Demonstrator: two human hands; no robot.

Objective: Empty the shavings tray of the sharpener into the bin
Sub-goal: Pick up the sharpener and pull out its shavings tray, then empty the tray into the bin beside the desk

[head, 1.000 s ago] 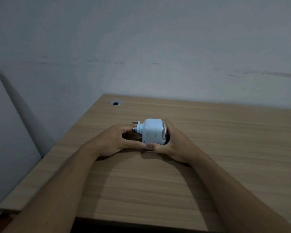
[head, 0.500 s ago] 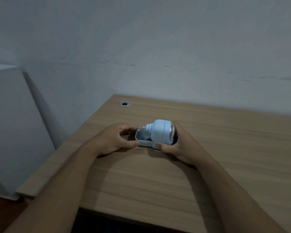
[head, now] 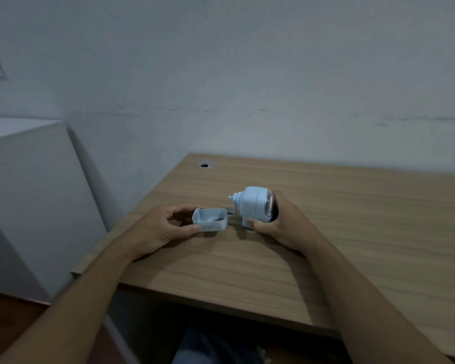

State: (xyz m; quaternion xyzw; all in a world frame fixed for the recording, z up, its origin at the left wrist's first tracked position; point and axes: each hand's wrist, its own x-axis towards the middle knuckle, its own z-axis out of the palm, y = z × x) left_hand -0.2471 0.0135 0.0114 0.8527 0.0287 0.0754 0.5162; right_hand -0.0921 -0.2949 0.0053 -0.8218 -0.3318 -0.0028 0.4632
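Pale blue plastic, the shavings tray (head: 210, 219) sits pinched in the left hand (head: 166, 227), its fingers (head: 195, 228) closed on it, low over the wooden bench (head: 352, 232), just clear of the sharpener (head: 255, 207). The right hand (head: 279, 222) grips the sharpener's body.

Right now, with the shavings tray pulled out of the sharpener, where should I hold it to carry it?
Hold the shavings tray by its two long side walls, from its left end, as the left hand does. Its open top faces up, so a level side pinch should keep shavings inside.
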